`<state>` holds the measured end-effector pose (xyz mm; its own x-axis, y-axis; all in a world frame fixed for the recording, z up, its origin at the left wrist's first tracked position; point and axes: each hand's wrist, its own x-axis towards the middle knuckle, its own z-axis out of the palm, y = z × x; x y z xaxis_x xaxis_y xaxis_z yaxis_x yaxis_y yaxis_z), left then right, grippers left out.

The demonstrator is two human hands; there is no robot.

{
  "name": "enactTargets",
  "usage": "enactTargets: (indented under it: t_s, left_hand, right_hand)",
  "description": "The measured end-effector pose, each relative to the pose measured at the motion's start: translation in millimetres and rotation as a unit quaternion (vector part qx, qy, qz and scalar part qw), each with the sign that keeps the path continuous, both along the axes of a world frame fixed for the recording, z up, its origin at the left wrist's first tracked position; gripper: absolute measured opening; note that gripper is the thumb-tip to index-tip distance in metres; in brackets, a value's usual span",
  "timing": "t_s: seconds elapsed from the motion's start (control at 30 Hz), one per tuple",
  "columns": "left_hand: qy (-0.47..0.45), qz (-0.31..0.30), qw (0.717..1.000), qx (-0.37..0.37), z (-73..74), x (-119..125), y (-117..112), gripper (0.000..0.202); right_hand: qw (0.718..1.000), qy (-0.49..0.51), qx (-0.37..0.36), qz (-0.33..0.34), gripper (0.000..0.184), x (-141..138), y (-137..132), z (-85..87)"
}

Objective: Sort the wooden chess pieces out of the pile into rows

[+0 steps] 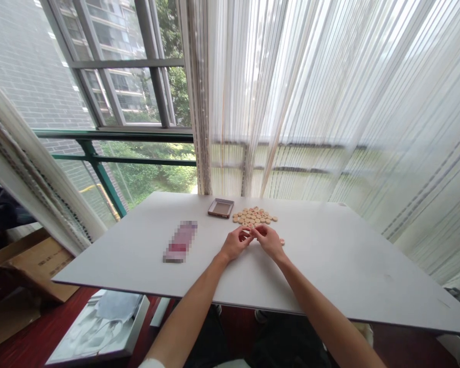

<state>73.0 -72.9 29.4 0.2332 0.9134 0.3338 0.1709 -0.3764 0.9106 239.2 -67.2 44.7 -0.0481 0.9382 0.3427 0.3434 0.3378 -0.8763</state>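
Both of my hands meet just in front of a cluster of round wooden Chinese chess pieces (258, 216), some with red markings. The thumb and fingers of my left hand (235, 244) curl together at a small piece. From the other side, my right hand (268, 241) pinches at the same spot, its fingertips against those of the left. Fingers partly cover what they hold, which looks like one of the Chinese chess pieces. A single loose piece (282, 242) with red on it lies just beside my right hand.
A shallow open box (221, 208) stands behind and left of the pieces. Left of my hands lies a blurred pinkish rectangular object (181, 242). The white table (341, 266) stands against a curtain and window. Below its left edge are a white box (99, 322) and cardboard (42, 260).
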Motion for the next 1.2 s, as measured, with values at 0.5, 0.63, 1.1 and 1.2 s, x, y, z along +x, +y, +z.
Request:
enactTargets:
  t_s: [0.5,0.63,1.1,1.2]
  left_hand:
    - [0.039,0.054,0.997,0.027,2.7,-1,-3,0.038]
    - [0.052,0.044,0.997,0.036,4.1,-2,-3,0.034]
    - [0.039,0.046,0.997,0.043,3.9,-7,0,0.031]
    - [0.029,0.051,0.998,0.04,2.7,-8,1,0.032]
  right_hand:
    - [0.993,0.111,-0.003,0.041,0.033,-16,-19,-8.8]
    - [0.993,0.116,0.006,0.014,0.032,-18,-20,-12.6]
    - [0.998,0.025,0.045,0.03,0.024,-22,-25,-14.3]
    - [0.998,0.021,0.053,0.032,0.024,-23,-25,-15.0]
